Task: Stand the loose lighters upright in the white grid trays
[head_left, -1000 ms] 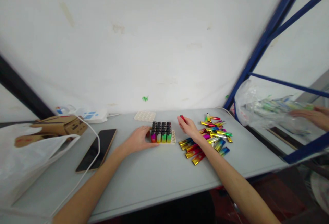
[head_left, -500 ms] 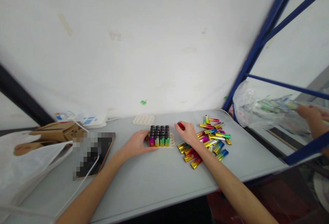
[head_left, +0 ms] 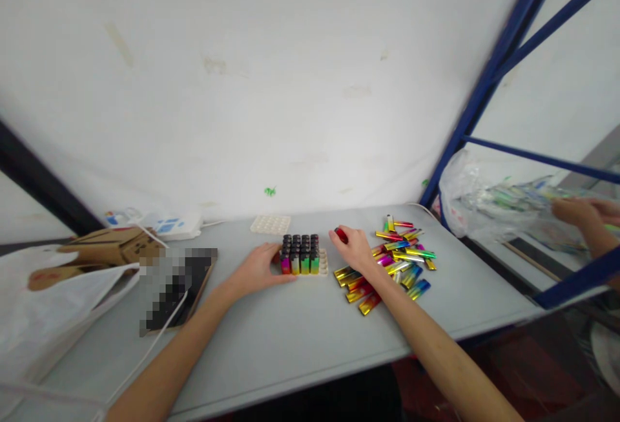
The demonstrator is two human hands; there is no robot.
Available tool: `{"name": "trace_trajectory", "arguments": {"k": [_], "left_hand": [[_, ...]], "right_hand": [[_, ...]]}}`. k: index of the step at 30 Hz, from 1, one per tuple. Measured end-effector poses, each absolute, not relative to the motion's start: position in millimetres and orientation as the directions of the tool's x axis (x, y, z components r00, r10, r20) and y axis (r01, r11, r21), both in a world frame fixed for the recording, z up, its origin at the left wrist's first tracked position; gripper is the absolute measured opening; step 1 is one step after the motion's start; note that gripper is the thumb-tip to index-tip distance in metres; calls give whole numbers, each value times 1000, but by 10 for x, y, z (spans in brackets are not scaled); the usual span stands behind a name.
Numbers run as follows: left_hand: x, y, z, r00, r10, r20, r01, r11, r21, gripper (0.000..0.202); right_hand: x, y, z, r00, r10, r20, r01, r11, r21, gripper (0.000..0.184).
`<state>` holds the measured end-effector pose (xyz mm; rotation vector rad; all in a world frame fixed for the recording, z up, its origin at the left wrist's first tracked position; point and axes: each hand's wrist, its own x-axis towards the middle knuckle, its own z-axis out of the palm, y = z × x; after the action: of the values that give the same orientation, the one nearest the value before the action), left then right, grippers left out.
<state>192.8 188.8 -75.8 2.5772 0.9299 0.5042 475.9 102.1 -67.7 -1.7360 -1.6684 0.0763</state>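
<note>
Our left hand (head_left: 259, 268) curls round the left end of the upright lighters (head_left: 300, 260) in the near tray (head_left: 323, 267); our right hand (head_left: 356, 251) grips 1 red lighter (head_left: 341, 235). We're apparently mid-loading: next calls for lowering it into a free right-side slot.

Tray (head_left: 323, 263) on table (head_left: 290, 338), upright lighters (head_left: 300, 258) filling all but its right end. Left hand (head_left: 260, 267) around tray's left end, thumb in front. Right hand (head_left: 353, 249), lighter (head_left: 341, 235) in it, just right of tray. Loose lighters (head_left: 411, 257) heaped farther right. Spare tray (head_left: 270, 225) behind, near wall (head_left: 290, 86). Phone (head_left: 201, 280) left of left hand; plastic bag (head_left: 48, 318) farther left, cardboard box (head_left: 109, 245) behind bag. Metal frame (head_left: 454, 154) at table's right end; co-worker's hand (head_left: 576, 212) beyond.
</note>
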Motion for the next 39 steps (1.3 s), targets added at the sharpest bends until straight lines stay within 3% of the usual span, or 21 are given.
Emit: {"name": "trace_trajectory", "arguments": {"k": [8, 39], "left_hand": [[1928, 1887, -760, 720, 657, 221, 529, -727, 438, 59], [1933, 1875, -751, 726, 657, 204, 543, -729, 416, 57]], "right_hand": [[4725, 1023, -731, 79, 914, 399, 868, 134, -478, 43], [4771, 1035, -736, 97, 904, 417, 862, 133, -489, 43]]}}
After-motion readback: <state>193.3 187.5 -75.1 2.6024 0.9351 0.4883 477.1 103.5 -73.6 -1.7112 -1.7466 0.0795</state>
